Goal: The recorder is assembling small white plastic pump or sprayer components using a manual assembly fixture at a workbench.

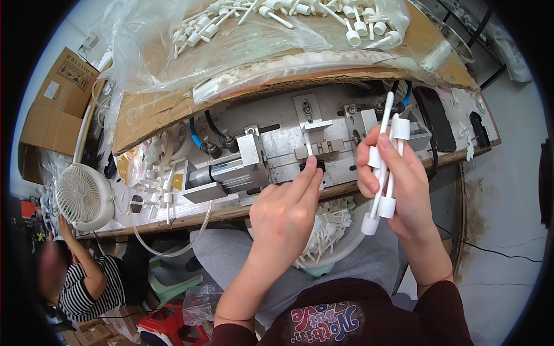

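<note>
Several white plastic sticks with round caps [388, 173] are gripped in my right hand [407, 187], raised at the right of the metal fixture [320, 150]. Some caps point up and others down. My left hand [285, 216] reaches to the front of the fixture, its index and middle fingers stretched together. Their tips meet the near end of a white stick [308, 142] lying in the fixture's holder; the thumb is hidden below. Beside this hand, a metal air cylinder [231, 172] is mounted at the left. A basket [346, 245] of white pieces rests at my lap.
A cardboard sheet [156, 115] with plastic film and piled white capped sticks [202, 29] overhangs the fixture's back. More pieces lie at left near a white fan [85, 196]. A black phone [435, 118] lies at right. Another person [86, 277] sits at lower left.
</note>
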The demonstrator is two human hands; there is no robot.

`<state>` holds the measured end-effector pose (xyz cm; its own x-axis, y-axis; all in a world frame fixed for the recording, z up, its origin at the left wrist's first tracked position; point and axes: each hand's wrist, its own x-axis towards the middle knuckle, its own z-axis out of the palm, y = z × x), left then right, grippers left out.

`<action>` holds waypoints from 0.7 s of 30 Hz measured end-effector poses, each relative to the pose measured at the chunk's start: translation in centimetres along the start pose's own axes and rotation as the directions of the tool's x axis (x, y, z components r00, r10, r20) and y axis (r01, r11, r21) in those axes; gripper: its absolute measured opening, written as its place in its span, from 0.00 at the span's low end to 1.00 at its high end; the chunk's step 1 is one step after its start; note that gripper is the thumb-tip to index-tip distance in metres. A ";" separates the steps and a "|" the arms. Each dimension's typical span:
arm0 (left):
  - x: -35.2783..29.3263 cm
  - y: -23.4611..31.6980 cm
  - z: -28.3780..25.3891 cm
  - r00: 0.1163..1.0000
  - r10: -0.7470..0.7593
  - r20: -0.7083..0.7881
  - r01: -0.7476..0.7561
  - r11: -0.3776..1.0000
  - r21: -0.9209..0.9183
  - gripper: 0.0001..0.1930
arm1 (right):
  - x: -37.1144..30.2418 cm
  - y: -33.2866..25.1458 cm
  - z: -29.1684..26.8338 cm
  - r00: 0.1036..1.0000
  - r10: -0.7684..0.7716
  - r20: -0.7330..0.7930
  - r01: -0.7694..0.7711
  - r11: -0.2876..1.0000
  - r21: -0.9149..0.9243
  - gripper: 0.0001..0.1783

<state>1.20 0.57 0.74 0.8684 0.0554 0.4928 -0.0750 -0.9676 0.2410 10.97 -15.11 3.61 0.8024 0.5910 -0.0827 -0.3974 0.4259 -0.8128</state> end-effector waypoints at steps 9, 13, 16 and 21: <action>0.0 -0.1 -0.4 1.000 0.002 -0.027 -0.008 0.970 -0.242 0.20 | -0.3 1.2 0.2 0.989 -0.082 -0.123 0.081 0.997 -0.013 0.11; -0.9 2.2 -1.9 0.994 0.077 -0.075 -0.106 0.803 -0.586 0.21 | -0.5 2.1 1.0 0.994 -0.019 -0.107 0.028 0.996 0.086 0.11; -1.5 2.5 -2.5 0.994 0.090 -0.057 -0.106 0.795 -0.598 0.19 | 0.0 2.2 1.4 0.993 -0.023 -0.120 0.030 0.998 0.062 0.12; -2.2 1.8 -2.4 0.992 -0.095 -0.078 0.039 0.847 -0.530 0.19 | 0.6 1.5 0.5 0.965 -0.215 -0.152 0.201 0.974 -0.102 0.15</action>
<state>-2.05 -0.74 2.12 0.8307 0.1657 0.5314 -0.2895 -0.6868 0.6667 10.63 -13.74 2.65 0.9271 0.3747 0.0076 -0.1803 0.4639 -0.8674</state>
